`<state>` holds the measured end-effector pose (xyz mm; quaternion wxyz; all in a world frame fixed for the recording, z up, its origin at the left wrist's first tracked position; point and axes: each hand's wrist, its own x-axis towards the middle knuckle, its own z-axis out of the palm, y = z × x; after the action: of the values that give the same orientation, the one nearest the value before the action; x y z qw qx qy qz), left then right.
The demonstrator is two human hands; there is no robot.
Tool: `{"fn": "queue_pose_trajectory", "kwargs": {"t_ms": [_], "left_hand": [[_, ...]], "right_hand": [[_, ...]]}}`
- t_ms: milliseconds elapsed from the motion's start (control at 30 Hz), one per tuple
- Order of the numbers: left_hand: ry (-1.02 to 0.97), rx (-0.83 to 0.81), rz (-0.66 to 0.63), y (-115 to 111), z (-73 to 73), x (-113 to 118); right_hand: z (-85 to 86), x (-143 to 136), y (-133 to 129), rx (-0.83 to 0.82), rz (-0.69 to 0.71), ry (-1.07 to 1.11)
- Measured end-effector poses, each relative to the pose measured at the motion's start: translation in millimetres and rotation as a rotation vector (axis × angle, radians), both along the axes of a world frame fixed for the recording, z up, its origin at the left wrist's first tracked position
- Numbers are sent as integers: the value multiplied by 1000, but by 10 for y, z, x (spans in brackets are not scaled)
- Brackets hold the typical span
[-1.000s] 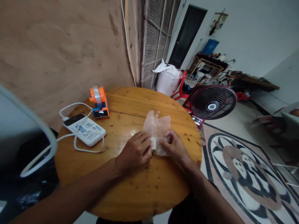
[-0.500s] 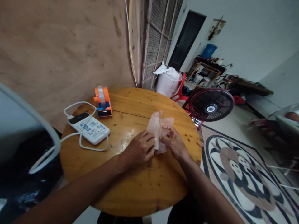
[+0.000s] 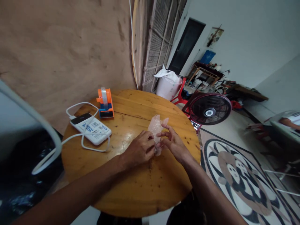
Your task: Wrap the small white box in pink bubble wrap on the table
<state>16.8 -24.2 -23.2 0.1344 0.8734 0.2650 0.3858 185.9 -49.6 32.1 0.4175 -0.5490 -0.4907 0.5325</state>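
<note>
A crumpled piece of pinkish, see-through bubble wrap lies on the round wooden table in front of me. My left hand is closed on its left edge, fingers curled in. On the other side, my right hand has its fingers spread and bent, with the tips at the wrap's right side. Whether anything is inside the wrap I cannot make out.
An orange and blue tape dispenser stands at the table's back left. Nearer lies a white power bank with a looping white cable. Beyond the table are a fan, a white sack and a red chair.
The wrap's right flap has folded over to the left, so the wrap looks narrower. My right hand's fingers have spread from a pinch. My left hand keeps its hold.
</note>
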Motion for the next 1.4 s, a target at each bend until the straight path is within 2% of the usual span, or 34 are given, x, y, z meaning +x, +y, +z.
{"fn": "queue_pose_trajectory", "kwargs": {"t_ms": [333, 567, 833, 1000, 1200, 1400], "left_hand": [[-82, -147, 17, -15, -12, -9], [-94, -227, -13, -62, 80, -50], [-91, -202, 25, -74, 75, 59], [-106, -243, 32, -84, 53, 75], [-105, -255, 90, -116, 34, 96], [-44, -278, 185, -318, 145, 180]], "right_hand": [[15, 13, -43, 19, 82, -109], [-12, -10, -67, 23, 78, -110], [-17, 0, -15, 169, 138, -381], [-76, 22, 19, 141, 180, -279], [-247, 14, -5, 223, 127, -192], [-275, 120, -60, 256, 196, -248]]}}
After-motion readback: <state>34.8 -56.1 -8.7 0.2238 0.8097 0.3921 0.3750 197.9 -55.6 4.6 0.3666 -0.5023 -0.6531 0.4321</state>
